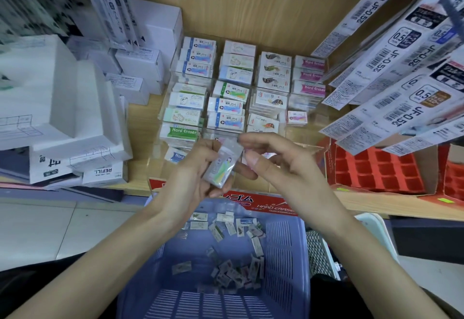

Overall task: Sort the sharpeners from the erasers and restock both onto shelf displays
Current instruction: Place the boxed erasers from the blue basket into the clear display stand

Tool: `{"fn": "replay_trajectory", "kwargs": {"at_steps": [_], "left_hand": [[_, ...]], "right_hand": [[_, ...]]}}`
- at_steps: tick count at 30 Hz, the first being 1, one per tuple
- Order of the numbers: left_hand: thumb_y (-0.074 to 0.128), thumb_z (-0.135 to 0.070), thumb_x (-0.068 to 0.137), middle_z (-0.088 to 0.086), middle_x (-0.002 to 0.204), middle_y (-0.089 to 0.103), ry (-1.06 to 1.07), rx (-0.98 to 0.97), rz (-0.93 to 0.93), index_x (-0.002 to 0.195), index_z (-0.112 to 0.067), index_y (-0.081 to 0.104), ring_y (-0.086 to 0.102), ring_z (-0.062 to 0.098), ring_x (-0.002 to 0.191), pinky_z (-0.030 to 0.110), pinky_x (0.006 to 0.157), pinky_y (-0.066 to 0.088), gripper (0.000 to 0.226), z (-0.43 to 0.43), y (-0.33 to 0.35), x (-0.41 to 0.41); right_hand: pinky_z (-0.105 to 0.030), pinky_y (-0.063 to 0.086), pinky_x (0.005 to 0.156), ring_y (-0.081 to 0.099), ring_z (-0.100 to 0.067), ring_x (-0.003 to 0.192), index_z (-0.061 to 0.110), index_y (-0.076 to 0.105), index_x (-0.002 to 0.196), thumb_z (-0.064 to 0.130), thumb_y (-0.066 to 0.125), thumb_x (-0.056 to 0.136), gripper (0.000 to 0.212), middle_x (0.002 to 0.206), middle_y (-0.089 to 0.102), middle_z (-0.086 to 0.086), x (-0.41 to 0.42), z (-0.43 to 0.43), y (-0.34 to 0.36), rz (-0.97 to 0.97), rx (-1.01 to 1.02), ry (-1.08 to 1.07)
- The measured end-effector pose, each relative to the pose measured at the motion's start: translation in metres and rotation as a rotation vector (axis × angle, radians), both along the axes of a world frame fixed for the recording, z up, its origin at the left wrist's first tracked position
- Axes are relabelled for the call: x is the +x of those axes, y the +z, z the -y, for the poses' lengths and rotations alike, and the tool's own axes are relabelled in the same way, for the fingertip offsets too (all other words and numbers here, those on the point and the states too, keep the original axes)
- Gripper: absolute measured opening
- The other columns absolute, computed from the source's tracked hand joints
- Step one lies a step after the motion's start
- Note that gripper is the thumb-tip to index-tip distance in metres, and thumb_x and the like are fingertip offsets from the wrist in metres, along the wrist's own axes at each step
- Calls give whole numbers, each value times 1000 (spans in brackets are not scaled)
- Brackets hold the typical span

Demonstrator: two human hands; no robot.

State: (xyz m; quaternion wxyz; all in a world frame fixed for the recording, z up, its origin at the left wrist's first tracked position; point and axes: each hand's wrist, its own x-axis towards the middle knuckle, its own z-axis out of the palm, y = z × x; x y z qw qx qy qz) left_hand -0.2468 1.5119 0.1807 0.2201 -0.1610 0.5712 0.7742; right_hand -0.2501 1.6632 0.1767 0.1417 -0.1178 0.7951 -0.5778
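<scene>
Wooden shelf (276, 12) behind, left hand (198, 168) gripping eraser (222, 168), right hand (283, 165) half-open, empty.

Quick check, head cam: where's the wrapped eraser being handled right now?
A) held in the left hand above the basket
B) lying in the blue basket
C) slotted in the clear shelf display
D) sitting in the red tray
A: the left hand holds the wrapped eraser above the blue basket, with the right hand at the top of its wrapper.
</scene>
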Motion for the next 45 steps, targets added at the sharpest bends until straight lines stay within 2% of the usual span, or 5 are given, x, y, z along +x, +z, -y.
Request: {"fn": "replay_trajectory", "kwargs": {"at_steps": [10,27,34,38,45], "left_hand": [[55,-54,86,8,100,67,-231,-293,-243,98,-19,63,63,18,97,37,94,47,38,9,-32,16],[67,-21,73,12,97,73,-35,36,98,112,4,61,71,18,87,20,72,55,47,21,-33,27],[72,-26,79,-4,82,67,-11,-704,-211,94,-27,56,63,8,67,20,65,46,22,43,-40,27],[79,-41,65,15,125,47,-8,-1329,-494,127,-8,46,46,29,112,39,95,40,78,55,-64,33],[75,-40,72,13,148,24,-122,-1207,-408,149,-9,6,29,27,137,39,103,36,107,60,-81,37]], "right_hand": [[-16,48,60,59,-7,72,11,59,100,-7,65,81,27,74,65,4,3,10,-9,204,-407,-325],[-6,39,74,53,-3,86,18,62,106,15,72,81,28,99,55,8,25,15,-16,-130,376,-70],[-21,33,79,55,-28,86,7,69,102,5,79,71,33,92,62,-5,9,8,-38,-443,689,-152],[-30,40,77,58,-29,83,9,68,102,7,83,64,41,88,65,-6,2,22,-54,-577,794,-125],[-30,31,71,55,-27,82,14,69,85,18,83,66,24,80,67,1,-5,32,-63,-629,845,-131]]}}
